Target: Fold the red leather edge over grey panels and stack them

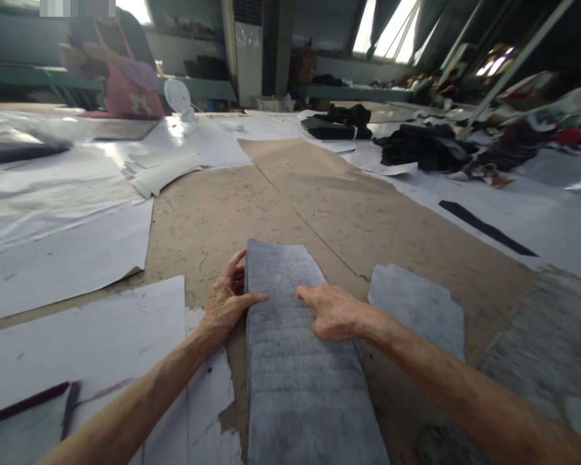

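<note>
A long stack of grey felt-like fabric pieces (290, 361) lies in front of me, running from the lower edge toward the middle of the brown-papered table. My left hand (225, 300) grips its left edge, thumb on the top layer and fingers around the far side. On the top layer rests my right hand (332, 312), its index fingertip touching the fabric and its other fingers curled under. Whatever those curled fingers may hold is hidden. To the right of the stack sits a separate grey fabric piece (416, 303), partly behind my right forearm.
White paper sheets (101, 329) lie left, beside a dark-edged grey piece (26, 426). A dark strip (487, 227) and heaped black fabric (423, 148) are on the right. Across the table stands a person in a pink apron (128, 84), near a white fan (178, 98).
</note>
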Demonstrator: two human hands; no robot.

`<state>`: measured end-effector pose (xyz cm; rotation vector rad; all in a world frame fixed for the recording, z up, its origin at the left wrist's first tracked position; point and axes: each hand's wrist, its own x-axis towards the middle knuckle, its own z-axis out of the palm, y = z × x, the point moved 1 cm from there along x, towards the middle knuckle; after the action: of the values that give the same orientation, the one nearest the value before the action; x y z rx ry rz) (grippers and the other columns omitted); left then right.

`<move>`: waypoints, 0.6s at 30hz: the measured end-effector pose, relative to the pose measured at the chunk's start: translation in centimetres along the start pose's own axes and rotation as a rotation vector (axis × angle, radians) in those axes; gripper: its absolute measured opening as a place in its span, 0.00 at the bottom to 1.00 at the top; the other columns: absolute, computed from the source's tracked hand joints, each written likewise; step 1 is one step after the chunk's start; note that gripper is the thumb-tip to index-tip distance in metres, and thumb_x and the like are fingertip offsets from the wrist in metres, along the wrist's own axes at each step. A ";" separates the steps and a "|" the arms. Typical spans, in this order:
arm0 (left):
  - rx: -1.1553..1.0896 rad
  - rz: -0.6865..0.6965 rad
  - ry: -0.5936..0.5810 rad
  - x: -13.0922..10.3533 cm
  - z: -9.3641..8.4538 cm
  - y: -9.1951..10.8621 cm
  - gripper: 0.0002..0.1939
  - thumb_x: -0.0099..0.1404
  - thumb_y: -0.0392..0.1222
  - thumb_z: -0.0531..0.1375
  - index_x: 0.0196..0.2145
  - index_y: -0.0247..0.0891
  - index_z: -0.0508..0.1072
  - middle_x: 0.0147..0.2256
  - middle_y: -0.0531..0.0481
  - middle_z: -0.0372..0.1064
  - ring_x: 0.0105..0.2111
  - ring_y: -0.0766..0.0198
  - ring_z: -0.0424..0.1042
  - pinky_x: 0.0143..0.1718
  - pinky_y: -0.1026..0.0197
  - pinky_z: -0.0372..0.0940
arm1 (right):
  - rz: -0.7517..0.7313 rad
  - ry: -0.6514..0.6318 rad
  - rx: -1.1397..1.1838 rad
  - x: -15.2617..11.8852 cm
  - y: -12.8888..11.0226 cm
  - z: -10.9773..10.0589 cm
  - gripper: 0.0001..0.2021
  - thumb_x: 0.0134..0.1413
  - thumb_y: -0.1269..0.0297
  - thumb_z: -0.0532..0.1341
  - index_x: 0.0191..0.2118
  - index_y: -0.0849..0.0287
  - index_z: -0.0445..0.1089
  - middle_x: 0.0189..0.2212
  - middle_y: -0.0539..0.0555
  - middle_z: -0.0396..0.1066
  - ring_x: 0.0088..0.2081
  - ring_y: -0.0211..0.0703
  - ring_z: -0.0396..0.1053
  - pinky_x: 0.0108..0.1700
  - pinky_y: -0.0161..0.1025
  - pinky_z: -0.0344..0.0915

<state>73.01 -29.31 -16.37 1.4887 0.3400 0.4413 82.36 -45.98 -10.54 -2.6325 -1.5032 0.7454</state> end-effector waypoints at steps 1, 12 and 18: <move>-0.027 -0.007 -0.009 0.0 0.1 0.1 0.45 0.41 0.37 0.68 0.56 0.46 0.55 0.44 0.51 0.66 0.44 0.58 0.67 0.43 0.60 0.64 | 0.004 0.004 -0.024 -0.2 -0.2 0.0 0.24 0.31 0.75 0.54 0.43 0.61 0.64 0.31 0.57 0.70 0.33 0.49 0.69 0.25 0.34 0.53; 0.043 0.093 0.112 0.0 -1.3 3.0 0.19 0.56 0.53 0.54 0.40 0.42 0.74 0.47 0.48 0.65 0.50 0.51 0.60 0.51 0.51 0.56 | -0.009 0.074 -0.070 -0.3 -0.3 0.7 0.19 0.29 0.74 0.54 0.36 0.62 0.65 0.28 0.59 0.71 0.29 0.51 0.69 0.22 0.34 0.51; 0.826 0.670 -0.390 -8.7 2.5 2.5 0.19 0.53 0.38 0.60 0.44 0.48 0.71 0.41 0.48 0.70 0.39 0.55 0.67 0.39 0.56 0.62 | 0.003 0.129 0.028 -0.8 -0.9 1.0 0.21 0.29 0.73 0.57 0.39 0.65 0.66 0.29 0.59 0.71 0.32 0.52 0.69 0.28 0.36 0.58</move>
<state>66.42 -35.66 -14.16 2.4573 -0.3599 0.5490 80.86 -46.41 -10.91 -2.6068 -1.4451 0.5804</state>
